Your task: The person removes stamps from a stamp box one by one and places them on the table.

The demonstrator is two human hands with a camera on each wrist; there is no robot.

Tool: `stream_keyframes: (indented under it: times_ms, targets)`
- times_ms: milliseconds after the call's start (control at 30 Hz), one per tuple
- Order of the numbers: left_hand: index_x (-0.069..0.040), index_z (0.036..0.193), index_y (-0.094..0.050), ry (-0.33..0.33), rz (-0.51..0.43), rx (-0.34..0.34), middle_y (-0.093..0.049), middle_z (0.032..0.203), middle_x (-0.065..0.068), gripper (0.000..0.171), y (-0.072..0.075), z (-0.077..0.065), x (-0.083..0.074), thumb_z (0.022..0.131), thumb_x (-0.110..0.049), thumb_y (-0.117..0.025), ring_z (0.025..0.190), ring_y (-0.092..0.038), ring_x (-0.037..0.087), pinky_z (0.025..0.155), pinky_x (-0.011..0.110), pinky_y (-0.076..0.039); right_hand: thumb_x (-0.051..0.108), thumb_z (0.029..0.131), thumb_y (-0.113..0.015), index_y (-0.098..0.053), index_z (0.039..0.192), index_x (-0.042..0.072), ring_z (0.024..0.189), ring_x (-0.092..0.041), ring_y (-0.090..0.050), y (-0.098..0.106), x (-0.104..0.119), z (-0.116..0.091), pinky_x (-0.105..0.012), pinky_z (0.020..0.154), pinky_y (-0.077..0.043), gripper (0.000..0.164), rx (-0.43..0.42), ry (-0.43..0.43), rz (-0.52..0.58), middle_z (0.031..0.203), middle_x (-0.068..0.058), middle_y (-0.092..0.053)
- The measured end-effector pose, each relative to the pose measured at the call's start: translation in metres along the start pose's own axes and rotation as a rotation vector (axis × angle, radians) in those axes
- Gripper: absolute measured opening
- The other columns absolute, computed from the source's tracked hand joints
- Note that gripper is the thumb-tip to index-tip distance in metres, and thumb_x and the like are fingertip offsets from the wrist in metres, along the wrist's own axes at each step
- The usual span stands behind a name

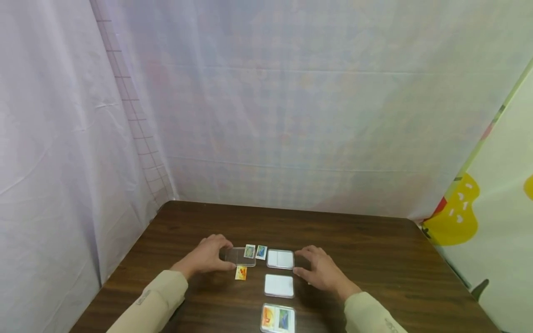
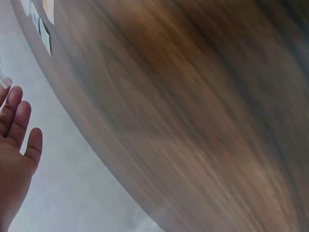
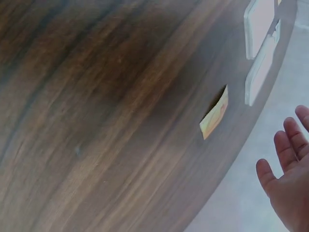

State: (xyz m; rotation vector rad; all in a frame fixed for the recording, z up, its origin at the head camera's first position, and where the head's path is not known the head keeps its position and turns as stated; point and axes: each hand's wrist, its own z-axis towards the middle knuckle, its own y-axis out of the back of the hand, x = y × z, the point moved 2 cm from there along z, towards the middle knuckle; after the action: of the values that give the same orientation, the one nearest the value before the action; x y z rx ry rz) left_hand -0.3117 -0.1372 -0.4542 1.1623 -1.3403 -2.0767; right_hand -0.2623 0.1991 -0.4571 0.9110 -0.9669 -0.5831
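Observation:
In the head view my left hand [image 1: 212, 254] holds a clear plastic case [image 1: 235, 255] by its left end, fingers at the far edge and thumb at the near one. A green-toned stamp [image 1: 249, 251] overlaps the case's right part. Beside it is a blue-green stamp [image 1: 261, 252], and an orange stamp [image 1: 241, 273] lies just nearer. My right hand [image 1: 320, 269] has its fingertips at the right edge of a white-backed clear case [image 1: 281, 259], fingers loosely spread. In the right wrist view a yellow stamp [image 3: 215, 114] lies on the table, mostly hidden by that hand in the head view.
Nearer on the dark wooden table [image 1: 354, 231] lies another white-backed case [image 1: 279, 286]. Closest to me is a case [image 1: 278, 327] with an orange and a blue-green stamp in it. Pale curtains [image 1: 291, 115] hang behind the table and at its sides.

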Motion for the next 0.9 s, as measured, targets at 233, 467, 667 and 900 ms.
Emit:
stream_keyframes:
  times_ms: [233,467,667,900]
  targets:
    - [-0.002,0.114,-0.068,-0.048,0.007,0.016,-0.062,0.104,0.003,0.056,-0.010,0.012,-0.020,0.077,-0.042,-0.081,0.097,-0.053,0.023,0.087,0.048,-0.041,0.034,0.088,-0.073,-0.064,0.125,0.002,0.110,-0.036,-0.054,-0.005,0.006,0.001,-0.062,0.092,-0.042,0.051,0.005,0.046,0.026,0.119,-0.011,-0.060]
    - [-0.004,0.120,-0.066,-0.051,0.031,0.052,-0.063,0.115,0.004,0.063,-0.024,0.021,-0.036,0.079,-0.050,-0.078,0.107,-0.054,0.024,0.095,0.049,-0.041,0.042,0.082,-0.078,-0.063,0.127,0.002,0.114,-0.036,-0.054,-0.012,0.009,0.004,-0.059,0.096,-0.042,0.062,0.026,0.047,0.017,0.120,-0.012,-0.059]
    - [-0.009,0.119,-0.068,-0.078,0.072,0.060,-0.062,0.115,0.002,0.062,-0.033,0.029,-0.048,0.077,-0.052,-0.078,0.108,-0.054,0.023,0.094,0.046,-0.041,0.041,0.079,-0.081,-0.061,0.129,0.002,0.116,-0.036,-0.053,-0.014,0.012,0.008,-0.056,0.097,-0.043,0.066,0.050,0.026,0.024,0.122,-0.012,-0.058]
    - [-0.008,0.118,-0.068,-0.090,0.069,0.068,-0.063,0.112,0.001,0.062,-0.043,0.033,-0.058,0.076,-0.052,-0.078,0.104,-0.054,0.019,0.093,0.041,-0.042,0.042,0.079,-0.081,-0.061,0.130,0.003,0.117,-0.038,-0.052,-0.016,0.013,0.007,-0.058,0.096,-0.043,0.067,0.083,0.008,0.040,0.125,-0.015,-0.057]
